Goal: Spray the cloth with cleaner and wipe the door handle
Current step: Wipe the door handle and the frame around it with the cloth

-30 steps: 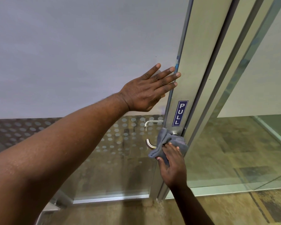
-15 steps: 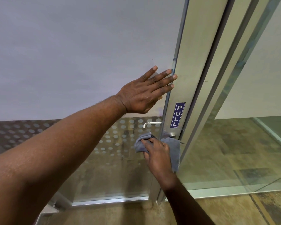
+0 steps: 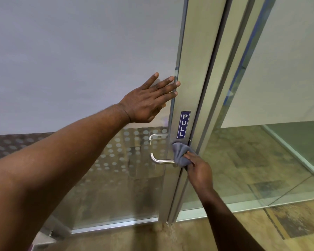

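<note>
A blue sign reading "PULL" runs vertically on the door frame.

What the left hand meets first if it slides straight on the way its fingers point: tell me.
The brushed-metal vertical door frame. The left hand lies flat on the frosted glass panel, its fingertips at the frame's edge; whether they touch it is unclear.

Inner end of the door handle behind the grey cloth, fingertips of the right hand among the folds.

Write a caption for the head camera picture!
Right hand presses a grey cloth on the door handle; left hand flat on the door.
</note>
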A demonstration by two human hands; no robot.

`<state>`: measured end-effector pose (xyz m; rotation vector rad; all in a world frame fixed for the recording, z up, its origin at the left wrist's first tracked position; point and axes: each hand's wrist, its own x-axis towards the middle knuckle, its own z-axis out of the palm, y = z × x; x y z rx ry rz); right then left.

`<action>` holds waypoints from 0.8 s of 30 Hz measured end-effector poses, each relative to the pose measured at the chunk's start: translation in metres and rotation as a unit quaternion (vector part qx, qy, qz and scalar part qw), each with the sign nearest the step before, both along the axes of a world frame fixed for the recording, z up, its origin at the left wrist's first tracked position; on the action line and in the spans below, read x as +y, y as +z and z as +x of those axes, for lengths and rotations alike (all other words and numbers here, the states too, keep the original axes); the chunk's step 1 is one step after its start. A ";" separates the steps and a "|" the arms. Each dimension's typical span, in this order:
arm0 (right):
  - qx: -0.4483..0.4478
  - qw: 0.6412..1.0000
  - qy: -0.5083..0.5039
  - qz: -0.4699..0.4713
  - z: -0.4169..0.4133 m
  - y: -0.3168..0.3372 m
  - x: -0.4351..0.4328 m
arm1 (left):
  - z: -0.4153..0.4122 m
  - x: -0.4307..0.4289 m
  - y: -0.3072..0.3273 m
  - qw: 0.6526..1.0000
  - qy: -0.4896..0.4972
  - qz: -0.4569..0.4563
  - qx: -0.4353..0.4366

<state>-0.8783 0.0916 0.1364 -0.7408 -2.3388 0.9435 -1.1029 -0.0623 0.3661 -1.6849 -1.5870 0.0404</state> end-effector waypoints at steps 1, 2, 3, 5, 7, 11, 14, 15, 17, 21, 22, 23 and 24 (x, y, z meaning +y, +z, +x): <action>0.045 0.996 -0.046 -0.063 0.005 0.007 0.001 | 0.003 -0.001 0.002 1.000 0.000 0.001 -0.018; 0.094 0.982 -0.081 -0.145 0.010 0.015 0.001 | 0.007 -0.003 0.002 0.999 0.000 0.007 -0.036; 0.143 0.954 -0.086 -0.249 0.015 0.022 0.000 | 0.012 -0.005 0.001 0.998 -0.001 0.018 -0.053; 0.233 0.858 -0.036 -0.456 0.028 0.035 -0.003 | 0.031 -0.010 -0.012 0.993 -0.013 0.045 -0.111; 0.290 0.749 0.022 -0.595 0.045 0.046 -0.011 | 0.062 -0.015 -0.039 0.967 -0.032 0.079 -0.242; 0.321 0.663 0.083 -0.671 0.063 0.063 -0.029 | 0.134 -0.015 -0.093 0.727 0.056 0.096 -0.677; 0.319 0.642 0.133 -0.684 0.066 0.074 -0.034 | 0.158 -0.017 -0.114 0.466 0.055 0.049 -0.881; 0.304 0.638 0.145 -0.693 0.067 0.080 -0.036 | 0.162 -0.021 -0.119 0.424 0.049 0.041 -0.904; 0.260 0.646 0.161 -0.699 0.068 0.086 -0.038 | 0.168 -0.025 -0.127 0.390 0.048 0.068 -0.917; 0.177 0.744 0.160 -0.624 0.076 0.088 -0.046 | 0.180 -0.031 -0.133 0.331 0.086 0.141 -0.929; 0.149 0.796 0.136 -0.570 0.076 0.087 -0.048 | 0.181 -0.034 -0.134 0.323 0.092 0.146 -0.931; 0.119 0.849 0.096 -0.505 0.076 0.085 -0.049 | 0.182 -0.037 -0.134 0.319 0.100 0.153 -0.930; 0.091 0.887 0.053 -0.449 0.077 0.083 -0.051 | 0.183 -0.040 -0.135 0.323 0.110 0.161 -0.926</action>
